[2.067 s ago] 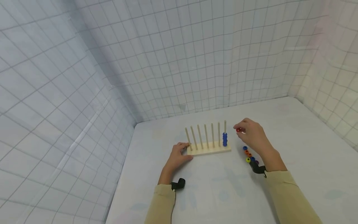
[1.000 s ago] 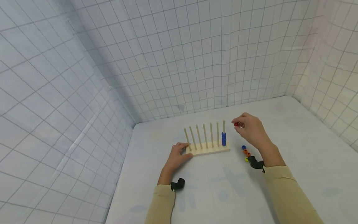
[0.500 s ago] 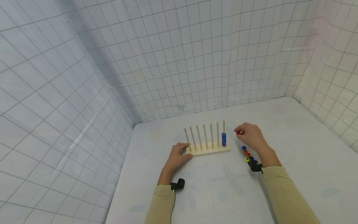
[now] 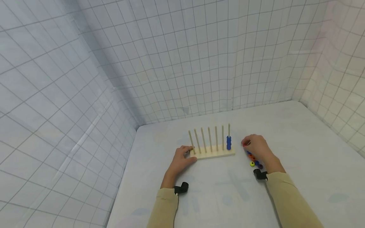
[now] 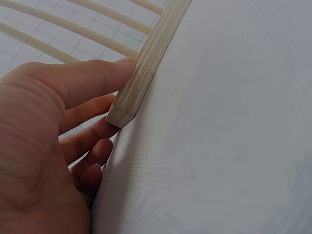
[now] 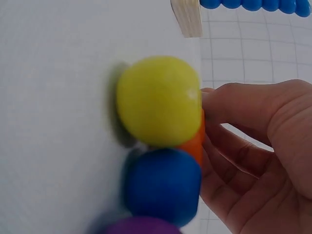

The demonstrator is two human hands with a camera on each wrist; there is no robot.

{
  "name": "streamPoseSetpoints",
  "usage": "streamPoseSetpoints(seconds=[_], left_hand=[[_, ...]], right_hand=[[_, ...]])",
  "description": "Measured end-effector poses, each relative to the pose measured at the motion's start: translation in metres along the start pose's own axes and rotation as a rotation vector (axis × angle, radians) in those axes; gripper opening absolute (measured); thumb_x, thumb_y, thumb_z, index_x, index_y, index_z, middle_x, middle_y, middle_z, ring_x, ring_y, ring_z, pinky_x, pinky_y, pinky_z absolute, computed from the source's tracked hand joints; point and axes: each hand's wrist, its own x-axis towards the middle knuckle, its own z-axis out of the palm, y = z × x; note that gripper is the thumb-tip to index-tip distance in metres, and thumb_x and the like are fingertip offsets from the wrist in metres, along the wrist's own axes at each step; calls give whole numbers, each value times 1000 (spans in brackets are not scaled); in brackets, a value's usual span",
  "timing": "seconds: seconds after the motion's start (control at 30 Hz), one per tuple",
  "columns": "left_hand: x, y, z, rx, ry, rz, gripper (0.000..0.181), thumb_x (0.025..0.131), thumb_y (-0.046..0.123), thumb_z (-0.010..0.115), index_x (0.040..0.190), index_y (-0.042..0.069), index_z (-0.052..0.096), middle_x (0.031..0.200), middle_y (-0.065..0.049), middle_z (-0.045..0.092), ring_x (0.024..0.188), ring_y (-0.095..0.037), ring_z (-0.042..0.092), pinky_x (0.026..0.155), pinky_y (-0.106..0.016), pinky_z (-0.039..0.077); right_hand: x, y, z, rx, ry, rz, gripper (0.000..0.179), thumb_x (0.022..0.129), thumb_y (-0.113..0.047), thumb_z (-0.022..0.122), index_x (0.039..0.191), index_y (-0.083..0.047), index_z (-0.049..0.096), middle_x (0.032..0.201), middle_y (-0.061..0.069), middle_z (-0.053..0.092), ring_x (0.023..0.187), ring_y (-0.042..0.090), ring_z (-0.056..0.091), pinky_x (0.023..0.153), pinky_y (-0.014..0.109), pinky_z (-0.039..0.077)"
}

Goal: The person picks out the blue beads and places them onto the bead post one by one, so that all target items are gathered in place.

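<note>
My left hand (image 4: 179, 158) grips the left end of a wooden peg rack (image 4: 212, 154), thumb on its front edge and fingers behind. In the left wrist view the thumb presses the layered edge of the base (image 5: 146, 66). Several upright pegs stand on the rack, and blue beads (image 4: 229, 143) are stacked on the rightmost one. To the right of the rack, my right hand (image 4: 258, 147) pinches a red bead (image 4: 244, 145) low by the table. Loose beads lie under and beside that hand: a yellow bead (image 6: 161, 100), a blue bead (image 6: 163, 187), a purple bead (image 6: 144, 226) and orange ones (image 6: 193, 141).
A white cloth covers the table (image 4: 222, 196). Gridded white curtains (image 4: 185, 63) rise behind it and on both sides. The rack's end (image 6: 187, 19) shows at the top of the right wrist view.
My right hand rose slightly with the red bead, then came down toward the table, close to the loose beads. The left hand and the rack have stayed in place.
</note>
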Motion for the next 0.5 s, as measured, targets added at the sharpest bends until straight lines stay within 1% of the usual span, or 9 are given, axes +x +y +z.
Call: streamPoseSetpoints(seconds=[0.13,0.2,0.27,0.37,0.5], left_hand=[[0,1,1,-3,-1,-5,55,89,33,77,138,12,62,134,-11,56,127,-33,42,105,-54,36],[0,1,1,-3,0,-3,55,89,33,77,138,12,62,134,-11,56,127,-33,42,105,-55,36],[0,2,1,-2,1,-3,55,89,33,77,138,12,62,134,-10,56,127,-33,42,105,-55,36],[-1,3,1,-3,0,-10,55,89,33,77,138,12,62,134,-10,56,128,-33,42,105,-55,36],[-1,2,0,0,0,-17,55,89,33,77,138,12,62,135,-11,55,129,-34,42,106,-55,36]], right_hand=[[-1,2,1,-17,-4,1,19,91,-7,72,110,-6,74,106,14,68,93,29,60,82,45,53],[-2,1,-1,-31,-10,20,23,90,-10,73,113,-6,73,107,15,67,94,30,60,83,47,52],[-5,-1,-3,-53,-21,45,27,90,-13,74,116,-5,71,108,16,67,92,31,60,81,47,53],[-8,-4,-6,-86,-48,86,35,89,-17,76,121,-4,68,107,18,66,87,30,59,75,44,53],[-10,-7,-8,-117,-74,116,41,88,-20,76,124,-2,66,104,18,66,83,28,60,71,42,52]])
